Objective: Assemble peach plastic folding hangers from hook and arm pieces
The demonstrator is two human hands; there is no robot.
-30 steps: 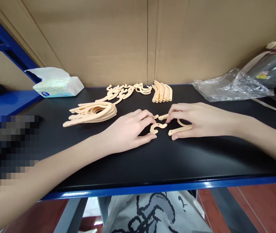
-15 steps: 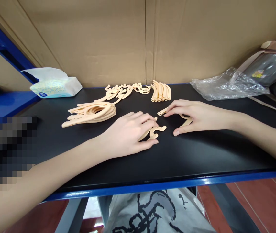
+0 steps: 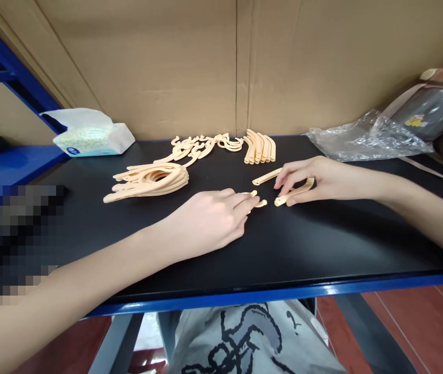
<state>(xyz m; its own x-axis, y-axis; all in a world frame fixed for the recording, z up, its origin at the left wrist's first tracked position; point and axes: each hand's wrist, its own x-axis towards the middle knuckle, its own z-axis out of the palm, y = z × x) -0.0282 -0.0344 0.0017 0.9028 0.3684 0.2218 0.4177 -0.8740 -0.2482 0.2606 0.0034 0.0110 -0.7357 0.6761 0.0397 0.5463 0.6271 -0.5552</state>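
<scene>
The left hand [image 3: 217, 221] has curled over the hooked pieces [image 3: 260, 203], grip unclear. The right hand [image 3: 312, 179] now pinches a curved strip [image 3: 279, 200], slanting lengthwise from lower left to upper right.

Our left hand [image 3: 213, 218] curls over small curved hook pieces [image 3: 260, 203] that poke out past its fingers. Our right hand [image 3: 322, 176] pinches a bent bar [image 3: 282, 200], with another bar [image 3: 265, 177] just beyond its fingertips. Past our left hand we see stacked long curved bars [image 3: 166, 184]; farther back, a tissue pack [image 3: 92, 141]. A crinkled clear plastic bag [image 3: 365, 143] lies beyond our right hand.
</scene>
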